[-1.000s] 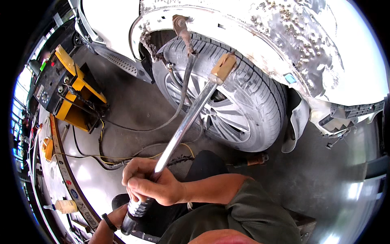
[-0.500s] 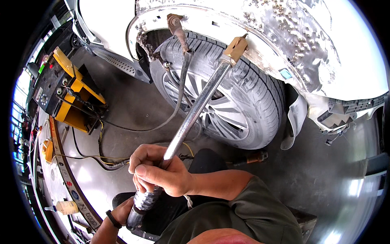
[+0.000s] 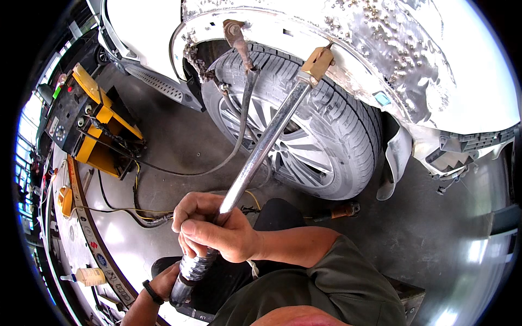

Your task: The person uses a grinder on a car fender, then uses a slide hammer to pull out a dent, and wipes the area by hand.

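Note:
A long chrome slide hammer (image 3: 261, 146), a dent puller, slants from my lap up to the car. Its brass head (image 3: 316, 65) meets the lip of the white fender (image 3: 375, 65) above the wheel. My right hand (image 3: 217, 228) is closed around the shaft near its lower part. Below it, my left hand (image 3: 166, 281), with a dark band at the wrist, is at the wrapped handle (image 3: 194, 270); its fingers are mostly hidden behind the handle. Bare metal on the fender carries many small round weld marks. A clamp (image 3: 235, 33) with a thick cable grips the wheel-arch edge further left.
The dusty tyre (image 3: 348, 119) and alloy wheel fill the arch. A black and yellow welding machine (image 3: 95, 125) stands at left, its cables crossing the floor. A tool with an orange-brown body (image 3: 340, 211) lies beyond my knee. A bottle (image 3: 91, 276) stands on the left.

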### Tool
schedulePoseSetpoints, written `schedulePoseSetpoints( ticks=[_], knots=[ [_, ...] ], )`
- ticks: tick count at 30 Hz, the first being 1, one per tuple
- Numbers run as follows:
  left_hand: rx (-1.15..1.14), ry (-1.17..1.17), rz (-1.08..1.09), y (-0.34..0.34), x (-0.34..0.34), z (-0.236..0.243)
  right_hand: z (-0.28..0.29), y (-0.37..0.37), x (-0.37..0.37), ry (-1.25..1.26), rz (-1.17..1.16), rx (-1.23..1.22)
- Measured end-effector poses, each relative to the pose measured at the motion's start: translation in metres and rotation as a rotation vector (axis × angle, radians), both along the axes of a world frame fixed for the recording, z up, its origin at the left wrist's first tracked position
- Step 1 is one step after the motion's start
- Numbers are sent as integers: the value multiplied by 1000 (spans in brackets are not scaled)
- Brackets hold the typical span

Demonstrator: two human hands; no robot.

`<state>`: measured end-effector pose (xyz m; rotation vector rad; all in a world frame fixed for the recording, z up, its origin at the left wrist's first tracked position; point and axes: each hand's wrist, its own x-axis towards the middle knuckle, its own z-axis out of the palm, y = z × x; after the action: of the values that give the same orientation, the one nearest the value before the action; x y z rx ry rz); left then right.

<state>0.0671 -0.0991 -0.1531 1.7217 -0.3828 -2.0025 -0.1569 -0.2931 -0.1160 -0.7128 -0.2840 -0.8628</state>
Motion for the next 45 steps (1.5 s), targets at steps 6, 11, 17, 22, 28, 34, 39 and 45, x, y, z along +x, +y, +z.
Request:
schedulePoseSetpoints(
  ticks=[6,11,17,22,28,34,39,45],
  knots=[
    [9,30,21,0,-1,1,0,0,-1,-14,10,-2],
    [20,-7,8,-5,-7,8,-1,0,0,-16,-3,-9],
    [-13,-48,-16,-5,-7,7,-1,-1,0,-20,11,-10],
    [-25,-61,-8,-5,-6,9,2,1,-3,13,71,22],
    [-138,-152,-203,-8,-7,21,-2,-1,0,-5,62,30],
    [-226,-254,-273,6,18,-11,20,-48,-23,-84,-49,-6],
    [-37,-190,-20,11,13,7,52,-120,-49,-236,-104,-31],
    [-100,-234,-164,17,27,-10,-13,26,12,22,44,-47]
  ],
)
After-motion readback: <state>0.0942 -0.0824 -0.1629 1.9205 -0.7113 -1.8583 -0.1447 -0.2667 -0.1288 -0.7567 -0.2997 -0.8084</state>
